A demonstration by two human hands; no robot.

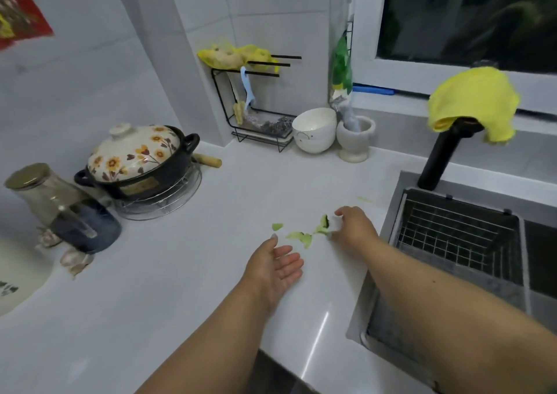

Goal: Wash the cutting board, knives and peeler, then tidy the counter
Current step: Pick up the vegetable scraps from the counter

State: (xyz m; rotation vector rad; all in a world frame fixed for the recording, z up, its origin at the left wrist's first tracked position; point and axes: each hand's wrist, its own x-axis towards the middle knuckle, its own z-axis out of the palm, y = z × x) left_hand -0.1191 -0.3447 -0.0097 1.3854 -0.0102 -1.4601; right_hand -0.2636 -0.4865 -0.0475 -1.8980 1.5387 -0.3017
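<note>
Several green vegetable peel scraps lie on the white counter just left of the sink. My right hand rests on the counter at the right end of the scraps, fingers spread and curved over a piece of green peel. My left hand lies palm up with straight fingers just below and left of the scraps, edge on the counter. A blue peeler hangs on the black wire rack at the back wall. No cutting board or knives are in view.
A floral clay pot sits on a wire trivet at left, beside a glass jar and garlic. A white bowl and mortar stand at the back. The sink with a wire basket lies right; a yellow cloth drapes the black faucet.
</note>
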